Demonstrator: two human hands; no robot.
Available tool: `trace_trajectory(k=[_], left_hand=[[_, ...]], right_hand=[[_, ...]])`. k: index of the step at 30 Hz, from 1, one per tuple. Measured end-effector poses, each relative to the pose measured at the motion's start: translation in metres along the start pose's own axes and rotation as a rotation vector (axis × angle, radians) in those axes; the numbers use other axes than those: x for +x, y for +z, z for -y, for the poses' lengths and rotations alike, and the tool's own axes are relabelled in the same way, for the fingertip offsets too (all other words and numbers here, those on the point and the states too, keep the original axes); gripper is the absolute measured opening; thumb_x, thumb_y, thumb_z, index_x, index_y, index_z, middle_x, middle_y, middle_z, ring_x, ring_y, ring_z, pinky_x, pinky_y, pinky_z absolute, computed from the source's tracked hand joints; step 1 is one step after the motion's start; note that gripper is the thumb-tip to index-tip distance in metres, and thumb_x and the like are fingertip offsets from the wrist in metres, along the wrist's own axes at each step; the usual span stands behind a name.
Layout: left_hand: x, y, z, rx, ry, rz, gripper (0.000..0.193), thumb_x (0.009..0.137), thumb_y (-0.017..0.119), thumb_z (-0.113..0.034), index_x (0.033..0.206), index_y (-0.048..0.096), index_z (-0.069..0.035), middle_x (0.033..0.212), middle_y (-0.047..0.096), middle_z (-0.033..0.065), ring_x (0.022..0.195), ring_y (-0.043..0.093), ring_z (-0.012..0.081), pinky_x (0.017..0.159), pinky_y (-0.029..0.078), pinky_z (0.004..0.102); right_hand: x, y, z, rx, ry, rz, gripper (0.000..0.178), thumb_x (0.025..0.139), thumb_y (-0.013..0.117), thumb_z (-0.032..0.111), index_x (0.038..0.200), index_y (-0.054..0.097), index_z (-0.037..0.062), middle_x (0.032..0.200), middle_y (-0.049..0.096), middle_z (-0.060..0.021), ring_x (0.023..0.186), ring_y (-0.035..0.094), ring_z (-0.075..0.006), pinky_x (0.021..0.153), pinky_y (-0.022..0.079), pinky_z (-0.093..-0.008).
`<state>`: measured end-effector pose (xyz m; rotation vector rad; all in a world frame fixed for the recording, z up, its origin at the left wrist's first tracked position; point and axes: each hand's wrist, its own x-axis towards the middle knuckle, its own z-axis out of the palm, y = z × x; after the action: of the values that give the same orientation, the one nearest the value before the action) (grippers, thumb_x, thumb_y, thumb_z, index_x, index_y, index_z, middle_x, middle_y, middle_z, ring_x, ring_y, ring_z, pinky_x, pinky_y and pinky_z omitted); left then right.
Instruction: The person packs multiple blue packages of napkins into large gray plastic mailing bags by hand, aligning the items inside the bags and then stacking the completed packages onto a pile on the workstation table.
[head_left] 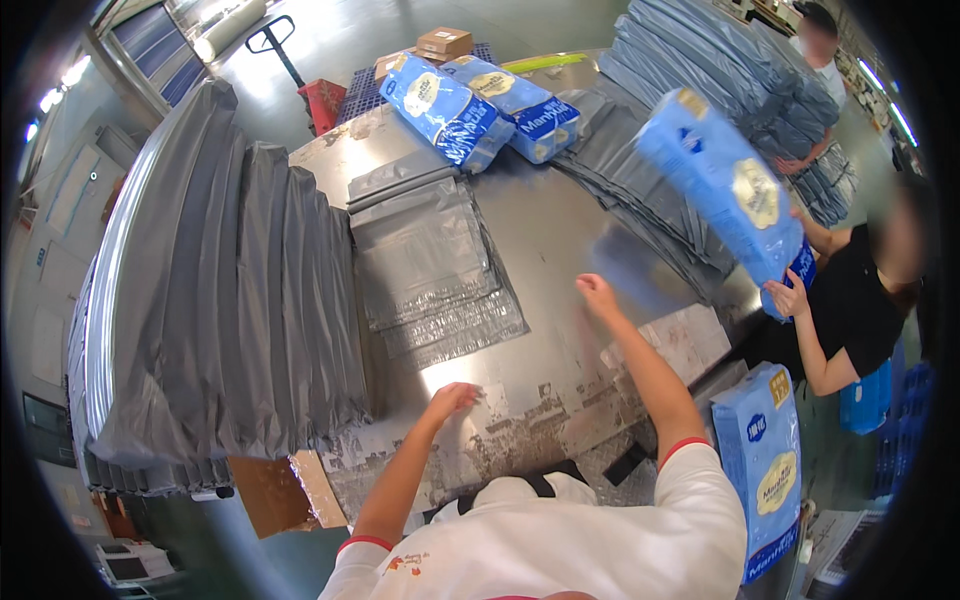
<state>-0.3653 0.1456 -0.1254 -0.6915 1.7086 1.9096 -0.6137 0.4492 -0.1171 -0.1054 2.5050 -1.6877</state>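
My left hand [455,399] is above the near part of the metal table, fingers loosely apart and holding nothing. Farther right, my right hand [597,294] hovers over the bare metal, its fingers curled in with nothing visible in them. A pile of flat grey plastic mailing bags [425,255] lies just beyond my left hand. To the right, a co-worker in a black top holds up a blue tissue pack [715,175] with both hands. Two more blue packs [440,105] [525,110] lie at the table's far edge.
A tall stack of grey bags [230,290] stands along the left. More grey bags [640,180] lie at the right, near piled blue-grey bundles [720,70] and another person. A blue pack [760,450] stands by my right side. Behind the metal table [540,230] is a red pallet jack [322,105].
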Motion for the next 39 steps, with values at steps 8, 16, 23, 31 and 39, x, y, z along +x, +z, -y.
trace_trajectory(k=[8,16,23,31,39], left_hand=[[0.083,-0.033,0.004,-0.199,-0.426,-0.235,0.074,0.078,0.024,-0.065,0.071,0.061,-0.001,0.058,0.060,0.0090,0.041,0.052,0.0144,0.037,0.031,0.0217],[0.073,-0.021,0.002,-0.200,-0.445,-0.445,0.079,0.080,0.025,-0.063,0.059,0.060,0.004,0.052,0.058,0.0125,0.035,0.052,0.0177,0.031,0.033,0.0235],[0.070,-0.021,-0.025,-0.161,-0.482,-0.411,0.078,0.080,0.025,-0.062,0.058,0.060,0.004,0.051,0.058,0.0138,0.035,0.053,0.0185,0.031,0.035,0.0234],[0.070,-0.022,-0.019,-0.148,-0.424,-0.374,0.078,0.080,0.026,-0.062,0.059,0.059,0.005,0.053,0.058,0.0135,0.037,0.054,0.0190,0.032,0.037,0.0238],[0.078,-0.024,-0.010,-0.217,-0.325,-0.410,0.074,0.081,0.028,-0.059,0.068,0.057,0.007,0.058,0.060,0.0149,0.041,0.057,0.0213,0.035,0.040,0.0259]], right_hand=[[0.221,0.121,0.053,0.178,0.181,-0.017,0.096,0.058,0.068,0.054,0.123,0.028,-0.0045,0.118,0.042,-0.0215,0.109,0.042,-0.0271,0.090,0.034,-0.0339],[0.377,0.181,0.117,0.538,0.196,0.045,0.115,0.051,0.074,0.052,0.125,0.014,-0.0126,0.132,0.024,-0.0203,0.120,0.028,-0.0251,0.098,0.024,-0.0316],[0.407,0.207,0.114,0.734,0.102,-0.394,0.085,0.059,0.076,0.032,0.118,0.033,-0.0104,0.118,0.043,-0.0157,0.107,0.043,-0.0249,0.092,0.033,-0.0316],[0.373,0.137,0.156,0.913,0.376,0.066,0.061,0.070,0.053,0.053,0.112,0.046,0.0095,0.107,0.052,-0.0086,0.097,0.049,-0.0263,0.085,0.037,-0.0427],[0.017,0.081,0.094,1.245,0.688,0.136,0.059,0.072,0.051,0.055,0.108,0.048,0.0093,0.098,0.054,-0.0069,0.088,0.051,-0.0240,0.079,0.043,-0.0407]])
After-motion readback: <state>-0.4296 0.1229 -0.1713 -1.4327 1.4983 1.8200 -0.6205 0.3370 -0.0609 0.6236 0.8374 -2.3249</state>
